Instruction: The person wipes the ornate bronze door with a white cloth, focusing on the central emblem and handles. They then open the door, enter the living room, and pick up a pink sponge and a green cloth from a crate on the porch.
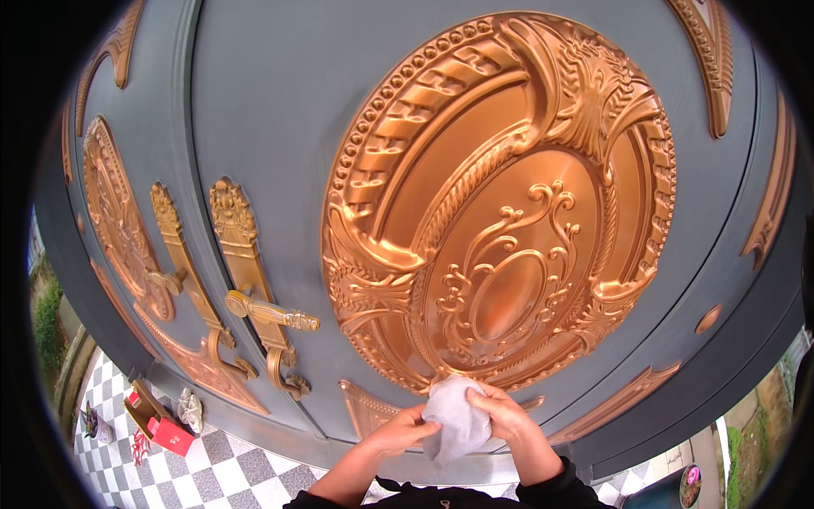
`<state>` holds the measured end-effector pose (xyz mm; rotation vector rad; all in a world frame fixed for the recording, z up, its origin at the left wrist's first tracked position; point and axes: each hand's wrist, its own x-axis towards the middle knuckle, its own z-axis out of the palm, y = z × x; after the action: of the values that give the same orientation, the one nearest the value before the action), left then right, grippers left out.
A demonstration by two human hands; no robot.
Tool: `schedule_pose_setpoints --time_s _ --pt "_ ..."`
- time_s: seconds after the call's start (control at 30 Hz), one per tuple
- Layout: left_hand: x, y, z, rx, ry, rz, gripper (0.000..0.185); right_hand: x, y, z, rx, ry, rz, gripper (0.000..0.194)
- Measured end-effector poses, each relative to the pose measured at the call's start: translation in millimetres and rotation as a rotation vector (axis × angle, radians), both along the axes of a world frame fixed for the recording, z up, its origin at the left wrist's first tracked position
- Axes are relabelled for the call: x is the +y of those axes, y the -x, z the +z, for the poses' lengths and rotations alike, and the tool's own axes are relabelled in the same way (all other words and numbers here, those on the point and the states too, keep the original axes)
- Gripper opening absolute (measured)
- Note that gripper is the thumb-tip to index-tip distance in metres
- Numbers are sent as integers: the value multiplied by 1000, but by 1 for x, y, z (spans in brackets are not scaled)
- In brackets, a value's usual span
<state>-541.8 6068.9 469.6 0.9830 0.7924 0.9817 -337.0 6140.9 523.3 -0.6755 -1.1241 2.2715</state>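
Between my two hands, low in the picture, is a pale grey-white cloth (456,420), partly bunched up. My left hand (405,429) pinches its left edge between thumb and fingers. On the other side my right hand (499,410) grips the cloth, thumb on top. Directly beyond the cloth is the lower rim of a large round copper-coloured relief medallion (509,296) on a dark grey door (267,95). The door also carries an ornate brass-coloured lever handle (273,312), left of my hands.
The other door leaf has a matching handle plate (184,267) and a copper medallion (121,216). On the checkered floor (238,467) at lower left lie an open red box (168,436), a crumpled whitish bundle (190,410) and a potted plant (98,429). Pink flowers (692,475) show at lower right.
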Motion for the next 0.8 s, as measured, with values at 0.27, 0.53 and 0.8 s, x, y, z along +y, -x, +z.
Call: schedule_pose_setpoints --time_s 0.27,0.53,0.8 --pt "11 12 7 -352 137 -19 37 -25 -4 21 -367 -464 -323 49" --pt "24 -4 51 -222 63 -3 46 -19 -15 5 -413 -701 -438 15" --pt "70 -27 128 361 -1115 733 34 28 -1 90 -328 -1479 -1348 24"
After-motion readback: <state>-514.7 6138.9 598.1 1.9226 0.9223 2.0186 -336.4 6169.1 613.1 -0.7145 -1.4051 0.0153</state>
